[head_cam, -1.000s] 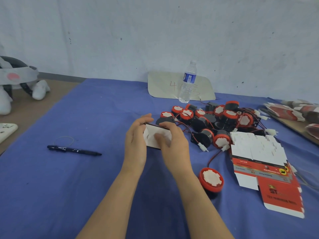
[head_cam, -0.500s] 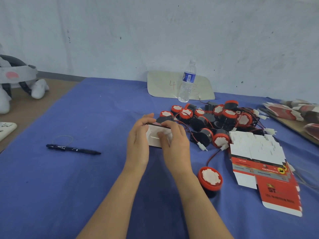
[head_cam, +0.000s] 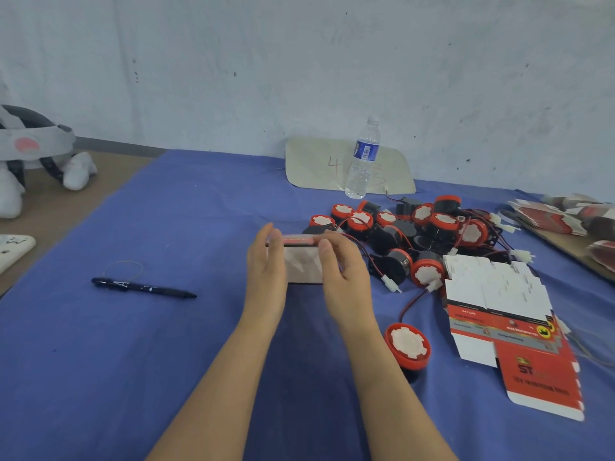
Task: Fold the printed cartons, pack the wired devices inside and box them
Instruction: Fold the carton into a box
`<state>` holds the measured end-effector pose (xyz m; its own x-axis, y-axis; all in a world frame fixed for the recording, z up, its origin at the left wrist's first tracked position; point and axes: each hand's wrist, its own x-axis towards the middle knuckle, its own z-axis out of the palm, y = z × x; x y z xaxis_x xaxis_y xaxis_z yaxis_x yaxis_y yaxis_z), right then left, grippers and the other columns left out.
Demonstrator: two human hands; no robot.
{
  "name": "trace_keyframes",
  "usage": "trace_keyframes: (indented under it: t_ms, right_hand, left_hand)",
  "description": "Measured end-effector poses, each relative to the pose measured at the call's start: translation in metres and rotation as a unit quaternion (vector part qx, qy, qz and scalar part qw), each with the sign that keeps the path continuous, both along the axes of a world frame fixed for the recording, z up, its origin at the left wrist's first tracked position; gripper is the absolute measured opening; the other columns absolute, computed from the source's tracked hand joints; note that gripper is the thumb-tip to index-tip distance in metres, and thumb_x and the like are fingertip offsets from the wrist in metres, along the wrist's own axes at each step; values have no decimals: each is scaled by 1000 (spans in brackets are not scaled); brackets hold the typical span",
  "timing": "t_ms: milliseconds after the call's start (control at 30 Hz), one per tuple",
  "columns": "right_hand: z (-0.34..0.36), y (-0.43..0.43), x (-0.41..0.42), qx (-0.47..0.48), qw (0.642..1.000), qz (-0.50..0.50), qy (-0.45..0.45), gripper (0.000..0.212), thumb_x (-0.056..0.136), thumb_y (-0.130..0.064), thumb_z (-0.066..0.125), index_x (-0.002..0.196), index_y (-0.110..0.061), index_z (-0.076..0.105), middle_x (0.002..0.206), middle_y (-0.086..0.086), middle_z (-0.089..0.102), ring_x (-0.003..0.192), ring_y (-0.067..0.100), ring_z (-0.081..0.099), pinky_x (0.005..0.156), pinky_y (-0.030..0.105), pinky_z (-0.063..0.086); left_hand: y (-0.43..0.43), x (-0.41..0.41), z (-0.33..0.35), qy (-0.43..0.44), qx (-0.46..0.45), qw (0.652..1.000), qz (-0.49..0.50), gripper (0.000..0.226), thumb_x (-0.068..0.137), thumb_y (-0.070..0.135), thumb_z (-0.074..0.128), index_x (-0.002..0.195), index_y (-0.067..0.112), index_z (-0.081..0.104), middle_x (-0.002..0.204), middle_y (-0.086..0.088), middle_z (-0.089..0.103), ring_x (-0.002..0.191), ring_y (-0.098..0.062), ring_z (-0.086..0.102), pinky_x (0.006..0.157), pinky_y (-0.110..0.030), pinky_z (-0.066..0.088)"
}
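Nearest my forearms, smooth blue cloth [head_cam: 100,377] stretches left toward a black pen [head_cam: 143,287]; a round red-capped device [head_cam: 407,347] sits by my right arm, glossy flat cartons [head_cam: 492,287] beyond. Mid-table, my left hand [head_cam: 266,271] presses straight fingers against the half-folded carton [head_cam: 304,267], my right hand [head_cam: 346,277] curls over its top edge. Behind, wired devices [head_cam: 439,224] crowd in a tangled heap

Red, white and black on a blue cloth [head_cam: 166,361]

The carton [head_cam: 304,264] shows a white face under a red top edge. The flat cartons [head_cam: 499,294] are red with white flaps, pale lettering and a yellow badge. The devices [head_cam: 399,227] are black with red rims, white caps and red-and-black wires. There is a black pen [head_cam: 143,287], a clear bottle [head_cam: 362,161] with a blue label, and a cream card [head_cam: 316,168] with red figures.
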<state>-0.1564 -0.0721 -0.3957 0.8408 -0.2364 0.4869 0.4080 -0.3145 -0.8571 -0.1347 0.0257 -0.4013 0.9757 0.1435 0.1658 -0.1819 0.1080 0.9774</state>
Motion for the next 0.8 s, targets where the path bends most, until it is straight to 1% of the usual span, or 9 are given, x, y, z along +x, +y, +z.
trace_keyframes:
  t_ms: [67, 133, 267, 333, 400, 500, 600, 700, 800]
  right_hand:
    - [2, 2, -1, 8, 1000, -7, -5, 16, 97, -13, 51, 89, -21, 62, 114, -7, 59, 107, -4, 51, 84, 4, 36]
    - [2, 6, -3, 13, 1000, 2, -17, 20, 95, -11, 54, 79, -22, 61, 114, -8, 57, 108, -5, 51, 87, 10, 40]
    - [3, 13, -4, 30, 999, 25, -32, 18, 92, -14, 58, 90, -33, 59, 119, -15, 53, 119, -1, 47, 98, 23, 41]
    - [3, 10, -3, 33, 999, 10, 17, 19, 94, -28, 58, 102, -42, 50, 116, -26, 50, 112, -16, 44, 92, 9, 37]
    - [6, 4, -3, 94, 989, 37, 111, 8, 95, -36, 53, 97, -44, 51, 111, -28, 55, 101, -20, 49, 87, 4, 40]
    - [4, -6, 2, 188, 965, 99, 151, 20, 97, -19, 48, 102, -34, 60, 108, -7, 67, 94, 2, 62, 81, 19, 53]
    - [0, -11, 5, 115, 986, 91, 76, 52, 89, 6, 46, 129, -27, 45, 117, -13, 62, 103, -3, 60, 85, 15, 50]
    - [-10, -10, 7, -37, 993, 44, 105, 58, 84, 4, 48, 135, -22, 41, 115, -20, 54, 109, 5, 55, 84, 16, 47]
    - [-17, -7, 9, -47, 985, 19, 168, 35, 86, -18, 59, 120, -18, 50, 104, -14, 59, 99, 7, 58, 71, 11, 44]
  left_hand:
    - [2, 2, 1, 38, -51, 998, -16, 57, 98, 55, 32, 145, 23, 35, 148, 5, 41, 135, -13, 40, 114, -36, 31]
    - [4, 2, 0, 90, -115, 989, -20, 65, 93, 58, 44, 146, 22, 32, 143, -1, 47, 130, -20, 47, 111, -45, 35]
    - [9, 2, 0, 119, -195, 974, -4, 44, 91, 36, 61, 125, 9, 54, 122, -12, 64, 106, -22, 64, 95, -38, 51]
    - [8, -1, 3, 61, -162, 984, 45, 35, 93, 32, 59, 122, 14, 54, 121, -6, 64, 98, -11, 64, 80, -20, 51]
    - [6, -3, 3, -21, -89, 994, 67, 38, 94, 29, 57, 130, 19, 47, 127, 1, 57, 107, -6, 59, 75, -7, 47]
    - [2, -5, 1, -102, 6, 995, 3, 45, 95, 20, 57, 136, 26, 39, 130, 10, 52, 113, 2, 54, 81, -3, 43]
    - [5, -2, -2, -142, 85, 986, -27, 56, 92, 4, 56, 134, 35, 36, 132, 12, 50, 112, 3, 52, 85, -6, 43]
    - [5, -1, -8, -82, 36, 996, 3, 29, 94, 12, 54, 119, 26, 46, 112, 14, 57, 97, 4, 58, 74, -6, 45]
    - [5, 1, -15, 34, 82, 992, 88, 21, 97, 32, 51, 109, 17, 44, 95, 10, 56, 81, -5, 56, 66, -20, 44]
